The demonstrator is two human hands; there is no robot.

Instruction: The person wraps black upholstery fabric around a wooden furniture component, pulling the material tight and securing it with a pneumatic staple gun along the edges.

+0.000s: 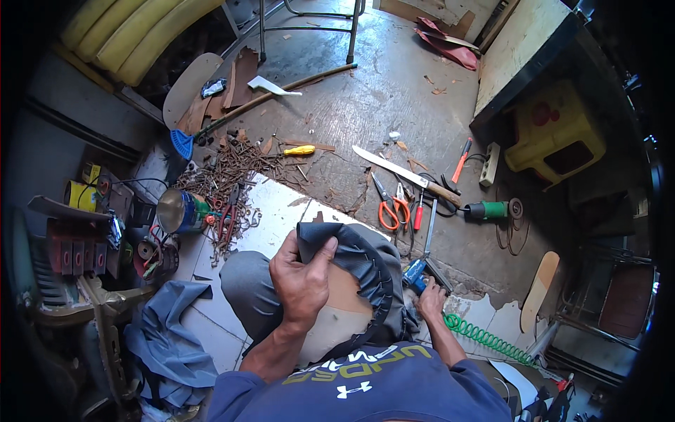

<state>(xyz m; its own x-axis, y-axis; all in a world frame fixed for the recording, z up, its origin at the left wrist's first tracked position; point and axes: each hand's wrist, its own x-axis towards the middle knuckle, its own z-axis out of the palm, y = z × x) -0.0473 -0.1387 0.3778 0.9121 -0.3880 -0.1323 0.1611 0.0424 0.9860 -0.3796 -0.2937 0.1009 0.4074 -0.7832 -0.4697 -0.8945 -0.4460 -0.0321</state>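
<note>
My left hand [302,281] pinches the folded edge of a dark grey leatherette cover [369,264], thumb on top. The cover wraps round the rim of a seat panel [344,292] that rests on my lap, with its pale tan underside up. Several staple-like marks run along the curved border. To the right, close to the floor, my right hand [430,302] is closed round a blue staple gun [416,273]. A green coiled air hose [485,337] lies beside my right forearm. Part of the panel is hidden by my shirt.
Ahead lie orange-handled scissors [388,214], a long knife [401,169], a red screwdriver [419,216] and a green angle grinder [486,209]. Rusty nails [228,165] heap at left near a metal can [179,209]. Grey fabric [172,334] lies left; a yellow stool [555,133] stands right.
</note>
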